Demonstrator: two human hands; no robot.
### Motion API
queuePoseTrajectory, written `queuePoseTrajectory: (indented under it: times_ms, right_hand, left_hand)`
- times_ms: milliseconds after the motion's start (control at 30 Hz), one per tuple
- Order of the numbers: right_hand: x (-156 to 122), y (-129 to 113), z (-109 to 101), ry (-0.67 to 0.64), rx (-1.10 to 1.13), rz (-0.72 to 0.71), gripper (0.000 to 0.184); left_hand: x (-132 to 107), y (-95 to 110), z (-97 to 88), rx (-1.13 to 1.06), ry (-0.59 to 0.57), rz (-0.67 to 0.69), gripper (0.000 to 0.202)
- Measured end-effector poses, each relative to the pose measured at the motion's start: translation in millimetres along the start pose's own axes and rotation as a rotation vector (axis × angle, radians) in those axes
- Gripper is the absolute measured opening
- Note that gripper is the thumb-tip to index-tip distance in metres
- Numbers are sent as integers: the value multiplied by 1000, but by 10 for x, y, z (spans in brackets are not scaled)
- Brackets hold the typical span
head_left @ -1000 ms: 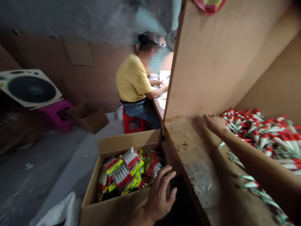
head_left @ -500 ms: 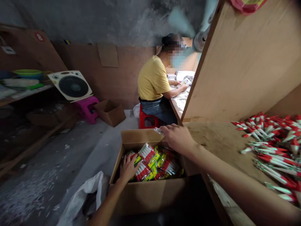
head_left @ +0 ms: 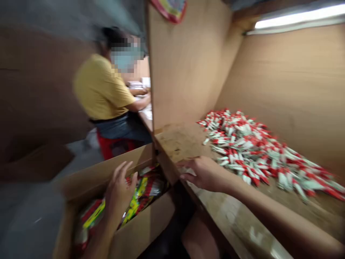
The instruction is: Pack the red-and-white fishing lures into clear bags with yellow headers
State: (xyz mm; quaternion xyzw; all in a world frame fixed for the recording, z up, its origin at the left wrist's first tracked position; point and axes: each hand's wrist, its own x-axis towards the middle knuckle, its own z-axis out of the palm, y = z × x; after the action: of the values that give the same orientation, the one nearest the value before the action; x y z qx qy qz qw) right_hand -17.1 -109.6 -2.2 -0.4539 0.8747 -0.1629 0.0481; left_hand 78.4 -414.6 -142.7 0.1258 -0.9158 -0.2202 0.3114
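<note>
Over the open cardboard box (head_left: pixel 147 216) my left hand (head_left: pixel 118 194) hovers with its fingers apart and nothing in them. Below and beside it, the box holds clear plastic packs (head_left: pixel 147 189) of slim red-and-white pieces with yellow-green labels. My right hand (head_left: pixel 202 174) is above the front edge of the wooden table (head_left: pixel 185 140), thumb apart from the fingers. I see nothing in its grasp, though the fingertips are blurred. Beyond it, a big heap of loose red-and-white pointed pieces (head_left: pixel 245 140) covers much of the tabletop.
A wooden partition (head_left: pixel 185 72) rises at the table's far end. Behind it a person in a yellow shirt (head_left: pixel 102 90) sits on a red stool (head_left: pixel 105 145) at another table. A lit tube lamp (head_left: pixel 299 18) hangs upper right. Another cardboard box (head_left: pixel 40 162) stands on the floor at left.
The view has swung right, toward the heap. My right hand has moved from above the box to the table edge, and the clear plastic at its fingertips no longer shows. My left hand has lifted off the packs.
</note>
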Motion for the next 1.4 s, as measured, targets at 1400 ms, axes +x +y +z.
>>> queuePoseTrajectory:
  times_ms: [1400]
  right_hand:
    - [-2791,2414,-301,348,-305,1290,55]
  left_hand:
    - [-475,4187,1648,-870,-1001,1358,93]
